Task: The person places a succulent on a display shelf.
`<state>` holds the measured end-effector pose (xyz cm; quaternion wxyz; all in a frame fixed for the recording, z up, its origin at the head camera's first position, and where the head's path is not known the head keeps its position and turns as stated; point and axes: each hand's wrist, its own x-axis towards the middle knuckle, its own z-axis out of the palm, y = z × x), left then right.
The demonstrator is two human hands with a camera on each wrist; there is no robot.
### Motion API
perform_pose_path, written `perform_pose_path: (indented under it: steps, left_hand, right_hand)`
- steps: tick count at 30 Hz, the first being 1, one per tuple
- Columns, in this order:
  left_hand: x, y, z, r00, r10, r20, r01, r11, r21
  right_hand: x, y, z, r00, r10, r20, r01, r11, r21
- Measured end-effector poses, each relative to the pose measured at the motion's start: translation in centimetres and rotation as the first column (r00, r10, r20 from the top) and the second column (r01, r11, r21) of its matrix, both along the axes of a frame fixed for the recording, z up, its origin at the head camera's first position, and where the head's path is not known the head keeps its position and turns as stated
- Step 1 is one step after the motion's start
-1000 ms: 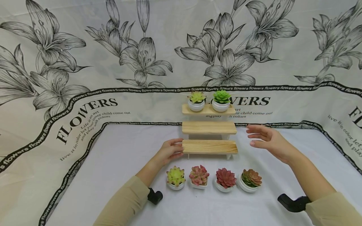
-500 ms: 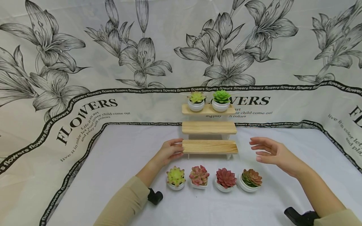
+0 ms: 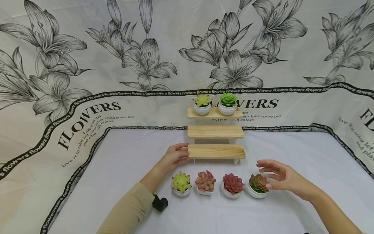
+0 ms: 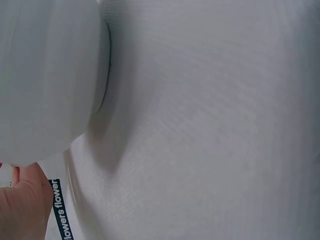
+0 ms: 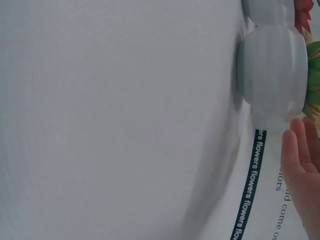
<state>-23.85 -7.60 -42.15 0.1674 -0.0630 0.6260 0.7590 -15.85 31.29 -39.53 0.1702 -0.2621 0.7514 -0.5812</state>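
Biggest change: right hand [image 3: 289,182] has dropped from beside the three-tier stand [image 3: 215,131] to the brown-green succulent [image 3: 257,183], rightmost in the front row on the white cloth [image 3: 233,217]. Suggests that pot is now the piece being worked; it isn't lifted. Right hand grasps nothing: fingers loose, thumb overlapping the leaves in head view, contact can't tell. Left hand [image 3: 172,159] hasn't moved: fingertips touch the left end of the bottom shelf [image 3: 216,151]; can't tell if it's a pinch. Stand and pots unshifted.

Counts, big to small: 1 stand, 3 shelves. 2 hands. 6 potted succulents: 2 on the top shelf [image 3: 215,113], yellow-green plant [image 3: 202,105] left, bright green plant [image 3: 228,104] right; 4 in front, left to right: lime succulent [image 3: 181,182], pink succulent [image 3: 205,181], dark red succulent [image 3: 232,183], brown-green.
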Motion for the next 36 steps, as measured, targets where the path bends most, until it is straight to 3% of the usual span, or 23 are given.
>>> perform_pose_path:
  steps: [8,13,20,36]
  left_hand:
    - [0.0,-0.1,-0.3,1.000,-0.003,-0.003,0.003,1.000,-0.003]
    - [0.0,-0.2,-0.3,1.000,-0.003,0.002,0.003,1.000,-0.005]
    - [0.1,-0.2,-0.2,1.000,-0.011,0.003,0.011,1.000,-0.001]
    - [0.0,-0.1,0.0,1.000,-0.012,0.003,0.012,1.000,-0.006]
  right_hand:
    - [0.4,0.2,-1.3,0.999,-0.007,0.052,0.004,0.998,0.055]
    - [0.2,0.1,-1.9,1.000,0.026,0.010,-0.026,0.994,0.103]
    - [0.2,-0.5,-2.3,1.000,0.005,0.004,-0.006,0.983,0.184]
    - [-0.1,-0.6,-2.3,0.997,0.029,0.068,-0.041,0.983,0.179]
